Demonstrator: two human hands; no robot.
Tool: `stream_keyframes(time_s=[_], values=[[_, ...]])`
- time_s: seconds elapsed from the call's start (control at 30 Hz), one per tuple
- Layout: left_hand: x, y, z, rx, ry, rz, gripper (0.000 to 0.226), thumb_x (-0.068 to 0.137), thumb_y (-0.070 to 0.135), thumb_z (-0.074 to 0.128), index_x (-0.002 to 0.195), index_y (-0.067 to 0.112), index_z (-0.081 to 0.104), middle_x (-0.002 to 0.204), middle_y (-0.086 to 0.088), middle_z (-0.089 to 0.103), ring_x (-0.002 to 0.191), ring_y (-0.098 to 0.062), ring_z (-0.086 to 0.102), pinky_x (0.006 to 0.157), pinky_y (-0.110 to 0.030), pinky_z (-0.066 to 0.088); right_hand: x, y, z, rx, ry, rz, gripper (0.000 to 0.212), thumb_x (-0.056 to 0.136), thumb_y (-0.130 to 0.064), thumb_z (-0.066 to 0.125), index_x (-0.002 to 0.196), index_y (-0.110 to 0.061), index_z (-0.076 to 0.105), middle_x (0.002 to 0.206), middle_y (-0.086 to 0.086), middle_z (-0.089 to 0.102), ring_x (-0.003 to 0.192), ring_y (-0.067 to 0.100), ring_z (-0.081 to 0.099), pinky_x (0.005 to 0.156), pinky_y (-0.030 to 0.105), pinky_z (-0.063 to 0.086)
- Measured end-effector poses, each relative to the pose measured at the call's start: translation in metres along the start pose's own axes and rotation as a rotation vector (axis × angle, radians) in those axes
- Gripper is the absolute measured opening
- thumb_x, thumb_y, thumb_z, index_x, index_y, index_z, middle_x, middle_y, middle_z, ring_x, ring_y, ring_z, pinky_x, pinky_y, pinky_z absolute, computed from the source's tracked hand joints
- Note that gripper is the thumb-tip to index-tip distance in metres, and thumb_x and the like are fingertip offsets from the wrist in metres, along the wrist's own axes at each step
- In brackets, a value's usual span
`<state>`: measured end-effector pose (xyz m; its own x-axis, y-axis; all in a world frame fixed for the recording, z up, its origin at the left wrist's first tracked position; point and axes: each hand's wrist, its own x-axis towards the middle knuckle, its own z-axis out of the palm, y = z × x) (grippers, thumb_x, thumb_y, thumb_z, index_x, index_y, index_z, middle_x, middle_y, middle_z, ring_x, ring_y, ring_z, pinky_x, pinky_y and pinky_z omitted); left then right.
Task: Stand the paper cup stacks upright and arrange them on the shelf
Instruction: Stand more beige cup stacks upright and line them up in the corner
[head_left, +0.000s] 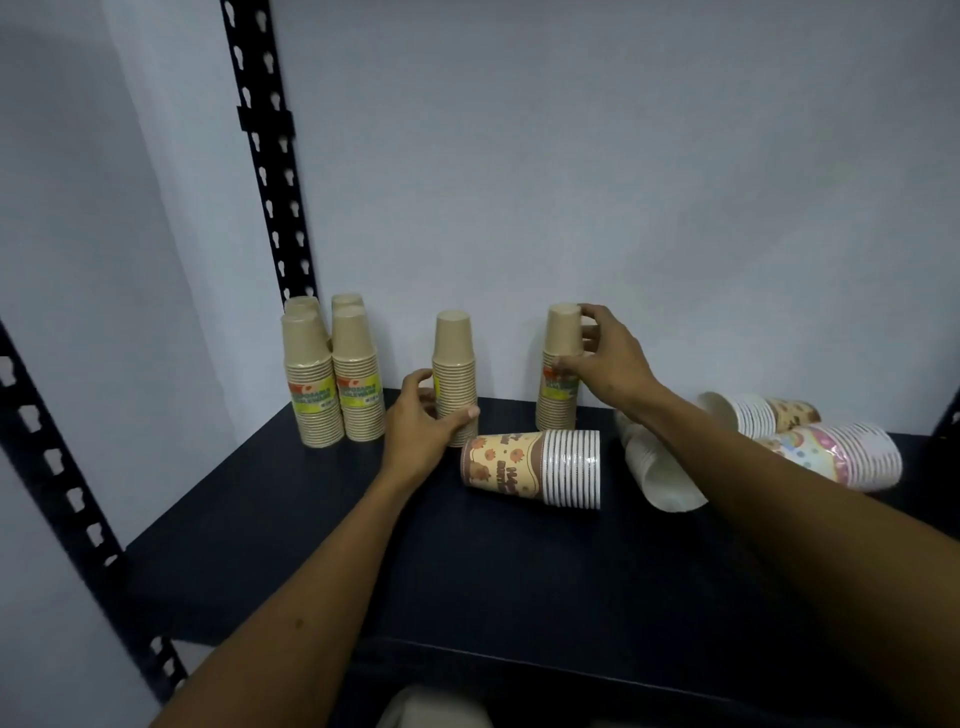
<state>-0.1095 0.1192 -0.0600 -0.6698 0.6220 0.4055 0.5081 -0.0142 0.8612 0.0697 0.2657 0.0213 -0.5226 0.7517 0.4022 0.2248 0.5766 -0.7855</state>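
Note:
Several brown paper cup stacks stand upright on the dark shelf (260, 519): a cluster (332, 379) at the back left, one stack (455, 364) in the middle, another (561, 353) further right. My left hand (421, 431) wraps the lower part of the middle stack. My right hand (602, 358) grips the right stack near its top. A printed orange stack (524, 465) lies on its side in front of them. A white stack (660, 470), a brown-patterned stack (753, 413) and a pink stack (841, 454) lie on their sides to the right.
Black slotted uprights stand at the back left (267, 171) and front left (57, 462). A pale wall closes the back of the shelf. The shelf's front edge (519, 654) runs below my forearms.

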Motion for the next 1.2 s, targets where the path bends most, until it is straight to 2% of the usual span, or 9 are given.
stream_keyframes(time_s=[0.13,0.23,0.33,0.53,0.7,0.8,0.97,1.07,1.2], values=[[0.0,-0.003,-0.002,-0.055,-0.165,-0.04,0.082,0.082,0.007,0.073,0.148,0.022,0.027,0.123,0.003,0.053,0.113,-0.014,0.054,0.095,-0.031,0.047,-0.006,0.012,0.005,-0.129,-0.186,0.067,0.077,0.079,-0.003,0.075,0.143,-0.017,0.033,0.131,0.012,0.054,0.114,0.027,0.057,0.086,0.036,0.052],[0.002,-0.009,-0.001,-0.049,-0.213,-0.015,0.074,0.082,-0.003,0.066,0.145,0.019,0.034,0.123,0.004,0.058,0.12,-0.017,0.057,0.096,-0.028,0.047,-0.005,0.013,0.006,-0.174,-0.214,0.078,0.073,0.08,-0.004,0.074,0.141,-0.014,0.036,0.13,0.015,0.056,0.111,0.029,0.059,0.083,0.033,0.052],[0.003,-0.01,0.001,-0.04,-0.173,-0.03,0.073,0.079,0.002,0.075,0.141,0.015,0.042,0.124,0.0,0.061,0.116,-0.016,0.059,0.097,-0.029,0.048,-0.002,0.01,0.007,-0.195,-0.222,0.08,0.068,0.08,-0.008,0.076,0.137,-0.013,0.039,0.129,0.014,0.057,0.11,0.027,0.06,0.09,0.036,0.051],[0.002,-0.007,0.0,0.031,-0.105,-0.024,0.087,0.067,0.03,0.087,0.14,0.018,0.041,0.123,0.0,0.058,0.109,-0.014,0.058,0.092,-0.031,0.05,-0.001,0.004,0.009,-0.218,-0.253,0.053,0.061,0.083,-0.016,0.074,0.13,-0.009,0.037,0.129,0.015,0.056,0.108,0.025,0.058,0.086,0.033,0.05],[0.0,-0.006,-0.004,-0.073,-0.219,-0.048,0.074,0.08,0.003,0.074,0.144,0.015,0.038,0.131,0.001,0.058,0.123,-0.017,0.055,0.095,-0.022,0.044,-0.006,-0.008,0.014,-0.188,-0.248,0.007,0.057,0.082,-0.016,0.076,0.126,-0.01,0.04,0.126,0.014,0.058,0.103,0.023,0.059,0.082,0.031,0.049],[-0.006,-0.003,-0.006,-0.069,-0.145,-0.067,0.068,0.078,0.001,0.076,0.139,0.01,0.047,0.129,-0.002,0.061,0.119,-0.016,0.059,0.095,-0.023,0.047,-0.01,-0.015,0.017,-0.157,-0.251,-0.015,0.058,0.084,-0.017,0.074,0.13,-0.012,0.04,0.125,0.012,0.059,0.1,0.019,0.057,0.079,0.028,0.047],[-0.022,0.01,-0.013,-0.103,0.008,-0.06,0.059,0.074,0.008,0.082,0.127,0.011,0.056,0.106,0.004,0.066,0.097,-0.009,0.063,0.076,-0.013,0.048,-0.013,-0.032,0.02,-0.038,-0.218,-0.015,0.057,0.086,-0.012,0.071,0.135,-0.014,0.041,0.125,0.012,0.059,0.112,0.023,0.058,0.095,0.039,0.05],[-0.033,0.012,-0.023,-0.102,0.101,-0.036,0.052,0.072,0.011,0.083,0.117,0.018,0.059,0.099,0.008,0.066,0.093,-0.005,0.063,0.077,-0.016,0.049,-0.019,-0.046,0.027,0.087,-0.22,-0.011,0.056,0.089,-0.005,0.066,0.137,-0.013,0.04,0.126,0.013,0.059,0.116,0.025,0.057,0.098,0.039,0.048],[-0.048,0.014,-0.043,-0.125,0.181,-0.024,0.047,0.077,0.009,0.079,0.114,0.026,0.056,0.097,0.019,0.062,0.09,0.007,0.059,0.078,-0.011,0.047,-0.03,-0.065,0.044,0.124,-0.262,-0.061,0.055,0.092,-0.001,0.059,0.141,-0.013,0.036,0.133,0.012,0.055,0.121,0.024,0.054,0.097,0.034,0.046]])
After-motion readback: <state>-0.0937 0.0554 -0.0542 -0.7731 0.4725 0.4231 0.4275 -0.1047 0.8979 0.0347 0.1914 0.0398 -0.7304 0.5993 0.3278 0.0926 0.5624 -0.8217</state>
